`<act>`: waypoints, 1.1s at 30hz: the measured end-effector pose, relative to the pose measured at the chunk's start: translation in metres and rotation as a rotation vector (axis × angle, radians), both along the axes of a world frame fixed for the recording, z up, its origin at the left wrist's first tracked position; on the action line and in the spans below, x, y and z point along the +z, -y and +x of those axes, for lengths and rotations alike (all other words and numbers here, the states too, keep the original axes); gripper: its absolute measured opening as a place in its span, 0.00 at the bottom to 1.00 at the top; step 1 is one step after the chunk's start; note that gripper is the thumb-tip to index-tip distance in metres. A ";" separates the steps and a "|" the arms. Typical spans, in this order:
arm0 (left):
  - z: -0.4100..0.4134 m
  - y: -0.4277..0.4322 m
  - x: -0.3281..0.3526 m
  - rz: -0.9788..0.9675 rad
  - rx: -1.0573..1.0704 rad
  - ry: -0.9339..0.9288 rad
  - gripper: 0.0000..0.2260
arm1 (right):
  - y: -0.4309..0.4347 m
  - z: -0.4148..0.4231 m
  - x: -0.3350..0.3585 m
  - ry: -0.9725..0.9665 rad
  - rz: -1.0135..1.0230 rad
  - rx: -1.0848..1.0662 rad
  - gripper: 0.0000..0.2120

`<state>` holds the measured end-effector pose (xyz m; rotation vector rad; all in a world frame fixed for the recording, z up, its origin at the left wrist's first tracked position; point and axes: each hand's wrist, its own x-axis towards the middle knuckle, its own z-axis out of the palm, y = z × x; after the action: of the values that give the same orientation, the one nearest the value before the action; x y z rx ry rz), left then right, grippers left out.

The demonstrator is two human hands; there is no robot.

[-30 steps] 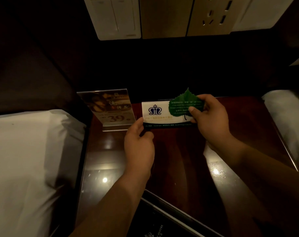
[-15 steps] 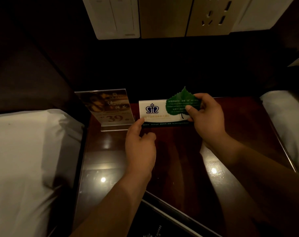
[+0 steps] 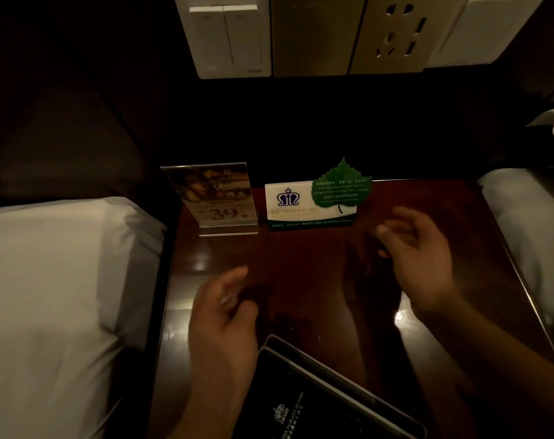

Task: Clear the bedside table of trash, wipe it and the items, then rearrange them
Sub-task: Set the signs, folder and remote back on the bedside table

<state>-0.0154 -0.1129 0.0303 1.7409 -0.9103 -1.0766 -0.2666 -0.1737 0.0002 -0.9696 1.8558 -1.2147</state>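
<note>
Taking the bedside table (image 3: 301, 264) as a clock face with twelve at the wall, this was a dim view looking down on its glossy dark wood top. My left hand (image 3: 225, 315) hovered at about seven o'clock, fingers loosely curled around nothing. My right hand (image 3: 418, 255) hovered at about three o'clock, fingers relaxed and spread, also empty. Both hands were a little blurred, and neither touched any item.

A white card with a green leaf (image 3: 310, 205) stood upright at twelve o'clock, near the back edge. Just beside it, at eleven o'clock, stood a clear sign holder (image 3: 218, 201) showing a printed price. A dark booklet (image 3: 317, 400) lay at six o'clock, angled, with its near end out of view. I saw no trash on the table, and I could not tell from the surface whether it had been wiped. White bedding (image 3: 54, 280) lay off the nine o'clock side and more bedding (image 3: 523, 223) off the three o'clock side. Wall switches (image 3: 228, 36) and a socket (image 3: 396, 33) sat above twelve o'clock.

I judged the rearranging nearly done, with the booklet perhaps left to straighten. The card looked light, so a careless brush from my right hand could have tipped it flat. The sign holder stood close to the nine o'clock edge, and a nudge from my left hand could have pushed it towards the bed. The booklet lay just beside my left wrist, so drawing that arm back might have dragged it off the front edge.
</note>
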 end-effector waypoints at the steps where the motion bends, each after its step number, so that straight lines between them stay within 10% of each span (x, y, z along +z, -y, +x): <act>1: 0.007 -0.018 0.002 0.009 0.012 0.104 0.20 | -0.015 -0.001 0.000 0.028 0.030 0.016 0.17; 5: 0.018 -0.086 0.023 0.037 0.126 0.413 0.18 | -0.081 0.007 0.005 -0.011 0.151 0.207 0.10; 16: -0.043 -0.170 0.016 0.367 0.201 -0.198 0.36 | -0.195 0.040 0.020 -0.659 0.262 0.606 0.12; 33: 0.037 -0.136 0.011 0.265 -0.291 0.121 0.28 | -0.230 0.134 0.017 -0.281 0.397 0.456 0.20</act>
<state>0.0217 0.0231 0.0413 1.9468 -1.1664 -1.3411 -0.1326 0.0562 0.0177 -1.2848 1.8463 -0.4351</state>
